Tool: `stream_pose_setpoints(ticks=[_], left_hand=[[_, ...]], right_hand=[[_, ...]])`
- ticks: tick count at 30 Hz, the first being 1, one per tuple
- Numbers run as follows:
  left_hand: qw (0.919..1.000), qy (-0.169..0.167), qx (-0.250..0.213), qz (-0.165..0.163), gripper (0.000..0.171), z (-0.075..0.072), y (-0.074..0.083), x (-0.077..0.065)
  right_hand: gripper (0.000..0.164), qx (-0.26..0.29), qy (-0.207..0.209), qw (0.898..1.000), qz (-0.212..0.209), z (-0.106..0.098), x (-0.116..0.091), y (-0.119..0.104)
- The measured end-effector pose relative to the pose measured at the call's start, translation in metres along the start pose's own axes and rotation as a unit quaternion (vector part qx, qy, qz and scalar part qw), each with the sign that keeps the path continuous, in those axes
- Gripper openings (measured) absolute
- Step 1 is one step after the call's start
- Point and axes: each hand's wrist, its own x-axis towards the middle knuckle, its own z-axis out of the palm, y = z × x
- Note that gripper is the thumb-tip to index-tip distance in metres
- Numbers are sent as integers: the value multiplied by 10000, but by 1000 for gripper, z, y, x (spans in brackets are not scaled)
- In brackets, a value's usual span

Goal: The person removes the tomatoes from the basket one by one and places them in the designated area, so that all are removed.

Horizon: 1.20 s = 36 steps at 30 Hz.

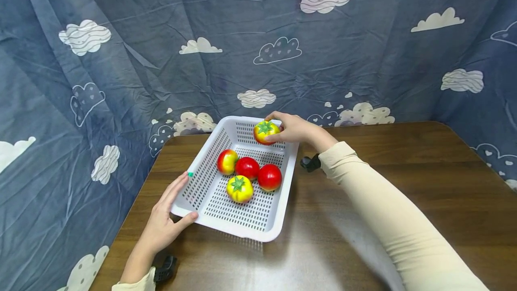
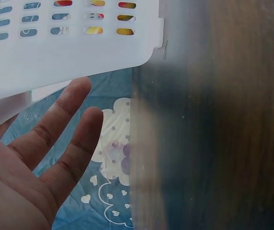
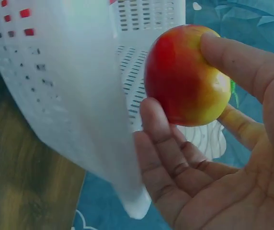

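Observation:
My right hand (image 1: 296, 128) holds a red-and-yellow toy tomato (image 1: 264, 132) with a green leafy top, over the far right corner of a white slotted plastic basket (image 1: 260, 235). In the right wrist view the thumb and fingers pinch the tomato (image 3: 187, 76) beside the basket wall. At the basket's near left corner, my left hand (image 1: 163, 221) rests with its thumb on the front rim and straight fingers along the left side. Inside lie a yellow leafy-topped tomato (image 1: 240, 189), a red-and-yellow round fruit (image 1: 227, 162) and two shiny red round fruits (image 1: 269, 177).
The basket stands on a brown wooden table (image 1: 404, 183), towards its left half. Behind and to the left hangs a dark blue curtain (image 1: 226, 80) with white clouds. A green mark (image 1: 190, 174) sits on the left rim.

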Motion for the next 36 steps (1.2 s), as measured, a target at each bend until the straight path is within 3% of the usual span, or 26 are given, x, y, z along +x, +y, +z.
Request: stream_pose_setpoints(ticks=[11, 36], left_hand=[[10000, 14, 21, 2, 94, 0, -3, -1], [9999, 30, 15, 100, 93, 1, -4, 0]], right_hand=[[64, 103, 100, 9986, -516, -1, -9, 11], [66, -4, 462, 9978, -483, -11, -43, 24]])
